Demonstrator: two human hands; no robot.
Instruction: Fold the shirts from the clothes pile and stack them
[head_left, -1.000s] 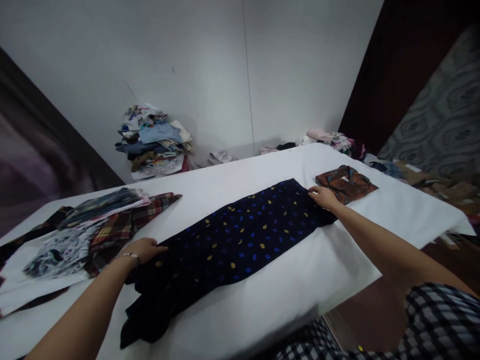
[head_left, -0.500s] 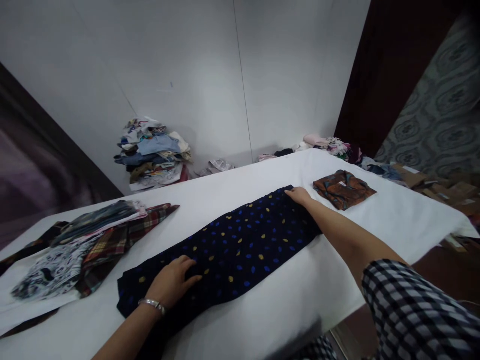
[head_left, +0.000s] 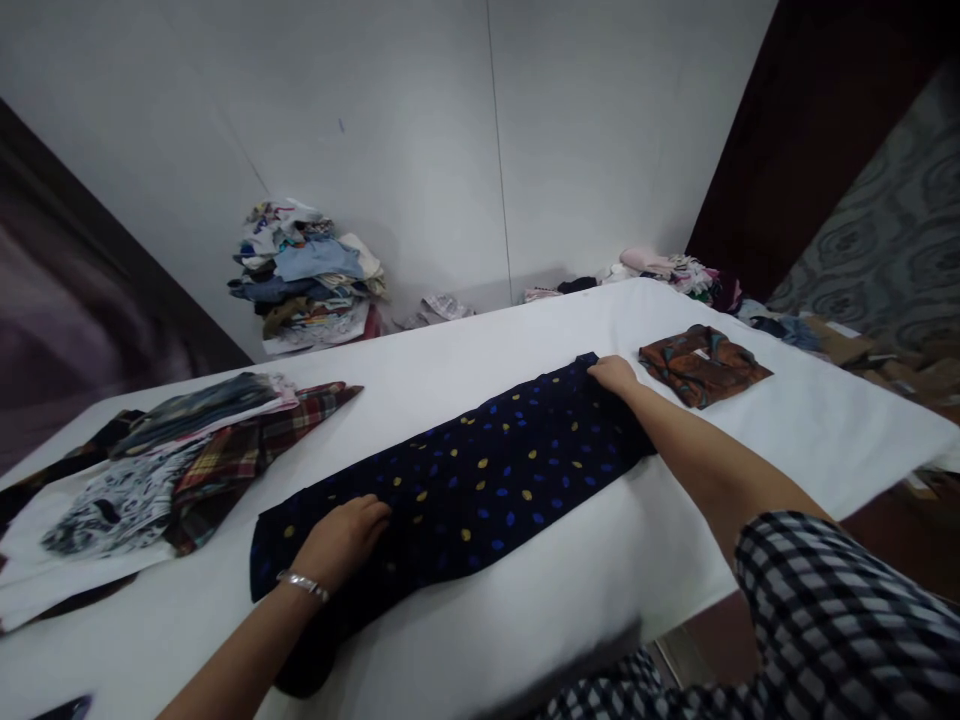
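In the head view, a dark dotted cloth [head_left: 480,465] lies stretched along the middle of the table [head_left: 424,388], towards the near edge. My right hand [head_left: 613,375] pinches the far corner of its end nearer the table's right edge. My left hand [head_left: 341,540] rests on its other end, fingers bent; I cannot tell whether they grip. A brown shirt [head_left: 705,368] lies towards the right edge, a plaid shirt [head_left: 244,460] towards the left.

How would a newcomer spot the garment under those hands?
Find the white table. Across its middle lies a long, dark garment, the left hand on it, the right hand at its right end. Blue and yellow spots set it apart from the plaid cloth on its left and the brown garment on its right.
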